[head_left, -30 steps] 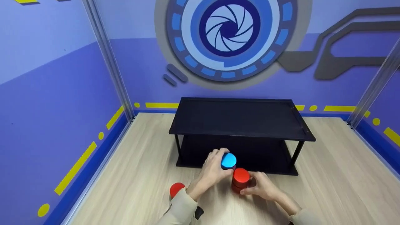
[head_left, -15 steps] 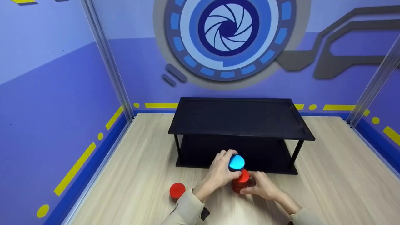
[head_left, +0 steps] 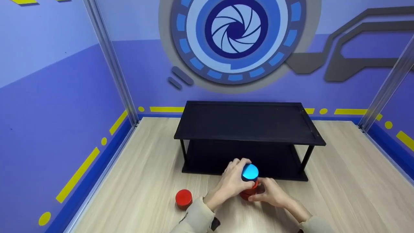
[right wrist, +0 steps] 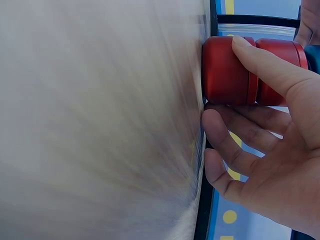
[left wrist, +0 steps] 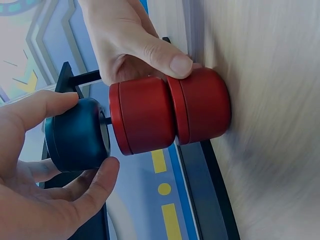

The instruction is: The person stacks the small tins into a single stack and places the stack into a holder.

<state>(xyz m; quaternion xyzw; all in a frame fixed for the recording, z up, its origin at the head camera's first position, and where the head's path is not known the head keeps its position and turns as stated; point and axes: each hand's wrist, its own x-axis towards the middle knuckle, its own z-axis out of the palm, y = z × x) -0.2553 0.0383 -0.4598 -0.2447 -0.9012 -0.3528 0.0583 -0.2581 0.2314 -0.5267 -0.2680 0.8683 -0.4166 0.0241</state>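
Observation:
Two red round tins are stacked upright on the wooden table: the lower red tin [left wrist: 206,107] and the upper red tin [left wrist: 146,116]. My right hand [head_left: 271,193] grips the lower one, its thumb near the joint between the two. In my left hand [head_left: 232,182] is a blue round tin [left wrist: 77,136], pinched by thumb and fingers over the stack. A narrow gap shows between the blue tin and the upper red tin in the left wrist view. In the head view the blue tin hides most of the stack.
Another red tin [head_left: 184,198] stands on the table [head_left: 152,181] to the left, close to the left sleeve [head_left: 195,216]. Behind the hands is a black two-tier shelf [head_left: 249,123]. Purple-blue panels [head_left: 64,123] wall in the table at the back and sides.
The left hand has carried the blue tin rightward, from beside the red stack to above it. The right hand has stayed on the stack. The separate red tin is now fully uncovered by the sleeve.

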